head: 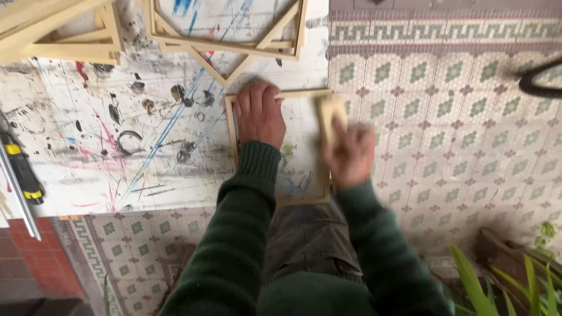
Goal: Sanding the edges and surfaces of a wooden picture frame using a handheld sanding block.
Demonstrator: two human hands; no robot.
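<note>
Pressing flat on the small wooden frame (277, 146), the left hand (258, 114) is seen with fingers spread open, palm down over the frame's upper left corner and top rail. The frame lies on the paint-stained white surface (88, 146), at its right edge, just beside the patterned tile floor (456, 129). The right hand (350, 153) is motion-blurred; it is closed around a pale tan block (331, 117), held against the frame's right rail. What the block is made of cannot be told through the blur. Both arms are covered by dark green knit sleeves (246, 222). Grey trousers (307, 240) are seen between the arms, below the frame.

Two larger wooden frames with corner braces are stacked at the top: one (228, 35) just above the small frame, another (64, 35) at the top left. A yellow-and-black tool (22, 169) and a metal bar (17, 193) lie at the left edge of the surface. Red brick-like tiles (35, 257) are seen at the lower left. Green plant leaves (515, 287) are seen at the lower right, and a dark curved object (538, 82) at the right edge, too cropped to identify.
</note>
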